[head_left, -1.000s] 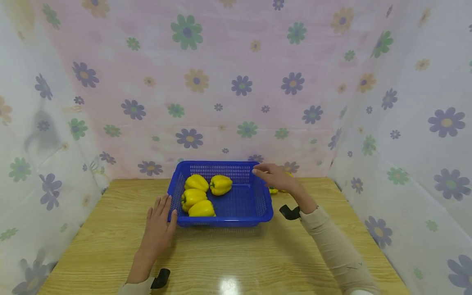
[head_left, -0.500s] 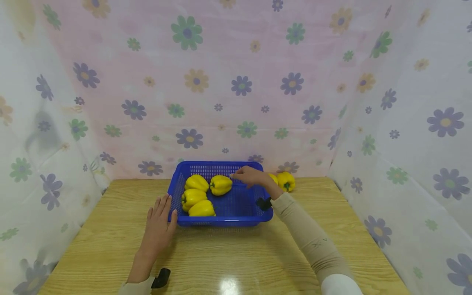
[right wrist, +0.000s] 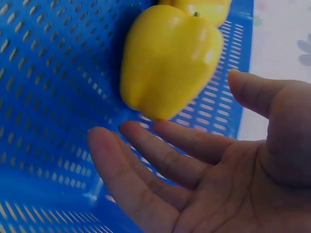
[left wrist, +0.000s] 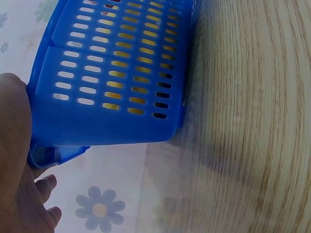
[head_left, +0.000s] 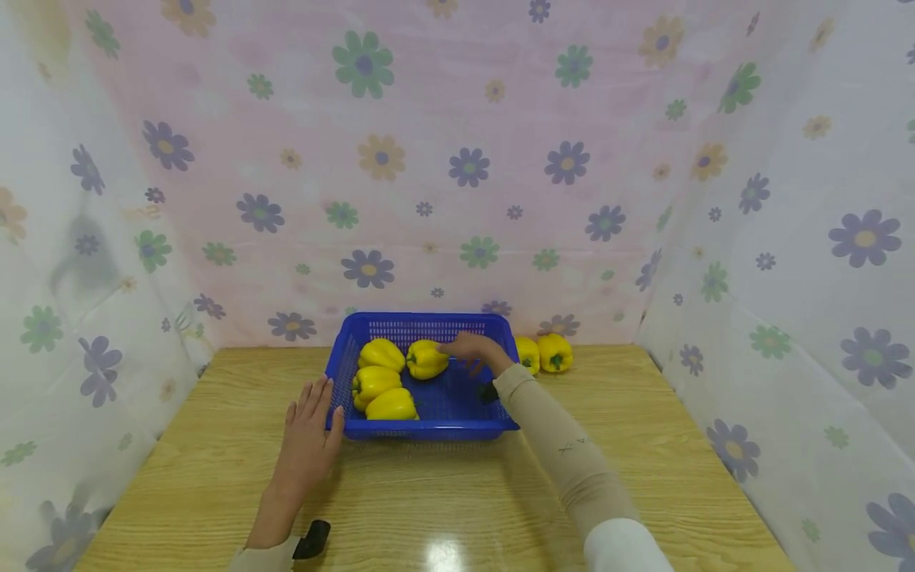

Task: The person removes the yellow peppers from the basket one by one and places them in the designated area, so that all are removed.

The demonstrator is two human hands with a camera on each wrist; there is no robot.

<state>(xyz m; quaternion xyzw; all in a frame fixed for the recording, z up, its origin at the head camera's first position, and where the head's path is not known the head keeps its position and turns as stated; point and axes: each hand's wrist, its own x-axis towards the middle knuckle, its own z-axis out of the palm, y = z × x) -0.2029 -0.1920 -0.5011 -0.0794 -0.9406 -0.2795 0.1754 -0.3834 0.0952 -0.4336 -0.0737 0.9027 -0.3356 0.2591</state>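
Observation:
A blue plastic basket (head_left: 429,427) with slotted walls stands on the table. Several yellow bell peppers lie in its left part, among them the rear one nearest the middle (head_left: 426,362). Over the basket my right hand (head_left: 473,349) reaches in, just right of that bell pepper. In the right wrist view, the fingers are extended and spread beside the bell pepper (right wrist: 170,63), with nothing held; whether a fingertip touches it I cannot tell. My left hand (head_left: 307,433) rests with straight fingers against the basket's left rim, and the left wrist view has it at the slotted wall (left wrist: 107,116).
Two more yellow bell peppers (head_left: 555,353) sit on the wooden table (head_left: 443,492) outside the basket, behind its right end. Flower-printed sheets (head_left: 457,143) enclose the table at the back and both sides. A black strap end (head_left: 312,540) juts from the left wrist.
My right hand has moved left from above the basket's right rim into the basket, up to the bell pepper. The two outside bell peppers came into view. The left hand stayed put.

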